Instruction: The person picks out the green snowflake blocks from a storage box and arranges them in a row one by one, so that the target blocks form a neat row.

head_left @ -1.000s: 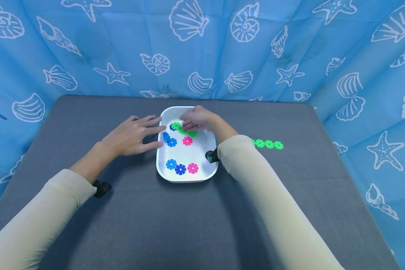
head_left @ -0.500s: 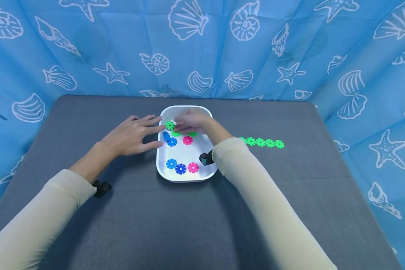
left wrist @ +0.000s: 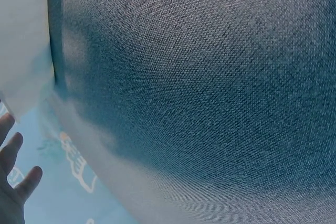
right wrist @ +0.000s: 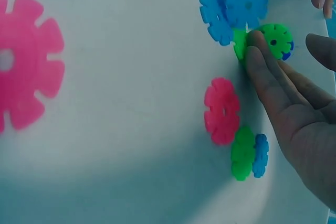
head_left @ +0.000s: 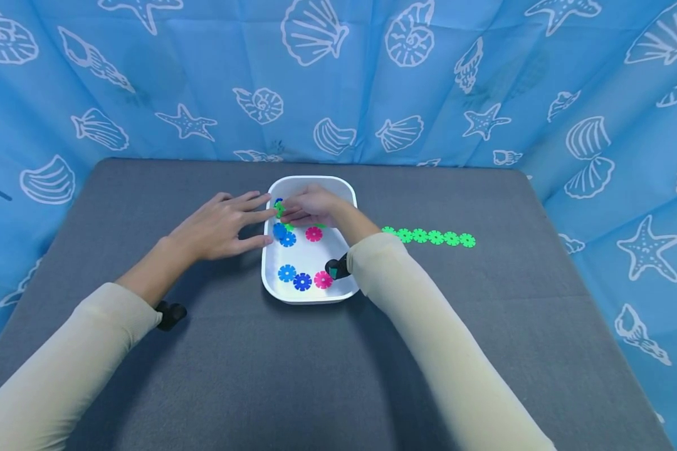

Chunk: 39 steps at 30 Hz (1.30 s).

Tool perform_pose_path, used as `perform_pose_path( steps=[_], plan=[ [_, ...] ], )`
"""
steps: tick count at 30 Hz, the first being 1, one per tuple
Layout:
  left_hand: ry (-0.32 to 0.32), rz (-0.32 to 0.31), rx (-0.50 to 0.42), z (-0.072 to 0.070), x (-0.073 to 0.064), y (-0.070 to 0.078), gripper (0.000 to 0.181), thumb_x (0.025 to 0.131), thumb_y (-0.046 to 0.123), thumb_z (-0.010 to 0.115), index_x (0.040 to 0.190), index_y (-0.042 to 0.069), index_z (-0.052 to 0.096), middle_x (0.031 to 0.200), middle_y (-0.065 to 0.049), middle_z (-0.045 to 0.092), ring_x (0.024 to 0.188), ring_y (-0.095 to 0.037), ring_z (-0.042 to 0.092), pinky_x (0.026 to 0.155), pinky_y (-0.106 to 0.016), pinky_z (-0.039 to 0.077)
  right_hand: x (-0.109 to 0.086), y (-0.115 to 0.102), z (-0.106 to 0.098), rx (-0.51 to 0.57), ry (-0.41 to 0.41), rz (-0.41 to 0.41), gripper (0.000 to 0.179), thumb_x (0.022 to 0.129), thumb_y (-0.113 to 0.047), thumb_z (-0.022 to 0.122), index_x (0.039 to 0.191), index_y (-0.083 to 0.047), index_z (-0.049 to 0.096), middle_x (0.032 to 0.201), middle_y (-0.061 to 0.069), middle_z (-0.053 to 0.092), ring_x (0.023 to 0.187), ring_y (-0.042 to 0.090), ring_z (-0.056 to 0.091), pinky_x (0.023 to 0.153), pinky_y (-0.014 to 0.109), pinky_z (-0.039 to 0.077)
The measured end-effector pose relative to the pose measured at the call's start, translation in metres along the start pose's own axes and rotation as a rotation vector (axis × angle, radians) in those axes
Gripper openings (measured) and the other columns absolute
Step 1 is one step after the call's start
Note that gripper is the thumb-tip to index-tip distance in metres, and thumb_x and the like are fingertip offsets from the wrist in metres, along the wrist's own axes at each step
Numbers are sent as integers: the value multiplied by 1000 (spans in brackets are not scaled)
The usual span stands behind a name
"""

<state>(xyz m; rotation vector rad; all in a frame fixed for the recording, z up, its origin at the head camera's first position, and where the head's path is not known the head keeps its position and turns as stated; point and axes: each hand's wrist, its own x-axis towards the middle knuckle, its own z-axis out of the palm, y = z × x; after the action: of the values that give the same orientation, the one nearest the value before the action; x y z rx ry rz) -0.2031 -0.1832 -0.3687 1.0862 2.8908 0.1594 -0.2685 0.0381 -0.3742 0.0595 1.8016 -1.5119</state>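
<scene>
My left hand [head_left: 221,227] spreads its straight fingers over the left rim of a white tray [head_left: 313,302]. Inside the tray's far half is my right hand [head_left: 314,208], its fingers straight and close together, thumb apart. In the right wrist view those fingertips touch green notched plastic discs [right wrist: 276,39], with a bit of dark blue disc behind. Light blue discs [right wrist: 247,4] lie just beside them. A pink disc [right wrist: 222,111] and a green disc [right wrist: 243,153] lie nearer the wrist camera. Part of the green discs is hidden by the right hand.
Several green discs [head_left: 435,238] form a row on the grey table [head_left: 293,369], right of the tray. Near the tray's front lie a light blue disc [head_left: 286,273], a dark blue disc [head_left: 302,282] and a pink disc [head_left: 323,280]. A blue curtain [head_left: 338,75] hangs behind.
My right hand has moved left inside the tray, and the green and dark blue discs by its fingertips have slid toward the left wall. The left hand stays put.
</scene>
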Motion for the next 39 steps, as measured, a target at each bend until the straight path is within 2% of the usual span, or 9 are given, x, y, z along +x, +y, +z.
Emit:
perform_pose_path(
  steps=[7,22,30,34,39],
  plan=[
    [11,0,10,1,0,0,67,94,61,54,147,21,51,159,-9,36,145,-36,33,104,-65,35,6,0,4,27,-4,19,31,101,-19,60,124,2,61,118,18,69,110,28,68,95,35,53],
    [6,14,7,1,0,-3,68,95,63,52,150,24,46,159,-10,35,145,-35,34,105,-64,35,11,-2,9,5,35,32,26,99,-15,63,117,3,67,106,19,72,100,28,71,89,34,55],
    [15,20,-1,1,0,-2,67,94,60,56,147,19,52,158,-10,36,144,-35,34,104,-65,36,8,-2,7,-63,104,22,27,98,-3,60,124,3,61,103,20,71,97,29,72,85,33,57],
    [12,18,-2,1,1,-2,66,94,58,57,147,20,52,158,-10,36,144,-35,34,104,-65,36,5,-3,8,-92,141,23,28,98,-3,61,125,3,58,100,20,71,92,28,73,81,33,58],
    [7,15,1,0,0,-1,66,94,58,58,148,20,51,159,-10,35,145,-36,34,104,-66,35,1,-3,7,-121,145,34,28,97,-3,63,123,5,57,96,20,72,89,29,74,80,34,58]
  ],
)
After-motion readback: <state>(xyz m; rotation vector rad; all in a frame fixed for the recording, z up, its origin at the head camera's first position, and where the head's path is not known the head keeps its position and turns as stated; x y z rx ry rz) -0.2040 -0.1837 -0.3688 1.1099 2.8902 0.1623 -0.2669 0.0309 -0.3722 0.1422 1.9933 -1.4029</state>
